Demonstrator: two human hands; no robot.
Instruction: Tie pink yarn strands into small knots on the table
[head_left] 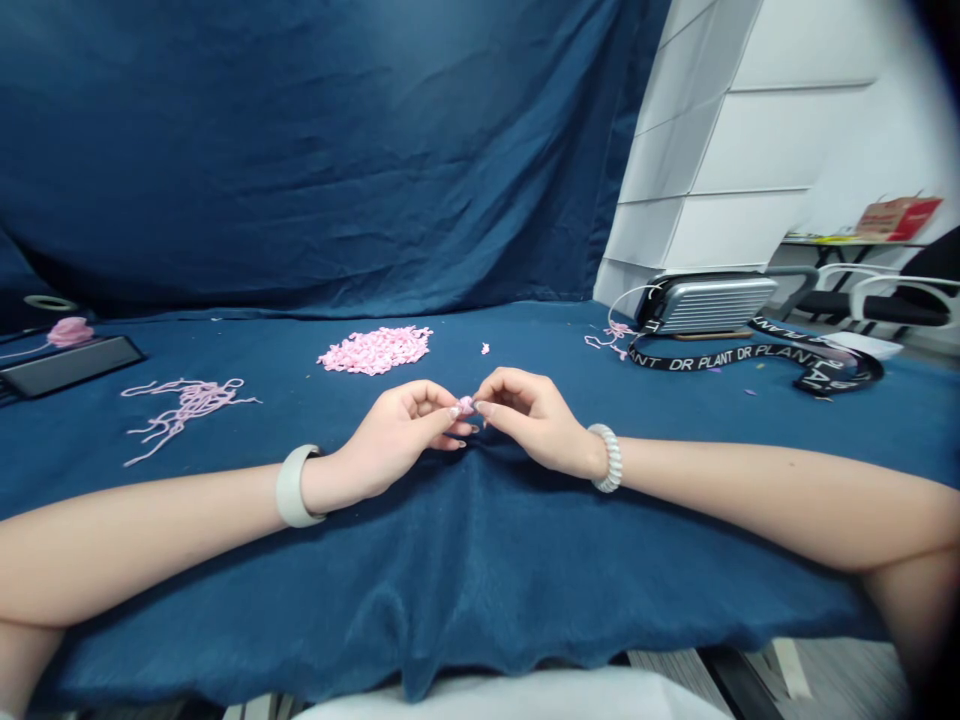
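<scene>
A small piece of knotted pink yarn [465, 405] is pinched between my two hands, just above the blue cloth near the middle of the table. My left hand [397, 430], with a pale bangle at the wrist, grips its left side between thumb and forefinger. From the right, my right hand [536, 415], wearing a coiled bracelet, closes thumb and fingers on its other side. Fingertips cover part of the yarn. Behind my left hand lies a heap of small pink yarn knots [375, 350]. One single pink knot [485, 349] rests apart, to the heap's right.
Loose pink yarn strands [187, 405] lie on the left. A pink yarn ball [70, 332] sits by a dark flat device [71, 368]. At right are a silver ribbed case [709, 303], a black lettered strap [712, 360] and a small yarn tangle [611, 337]. A blue curtain [322, 150] hangs behind.
</scene>
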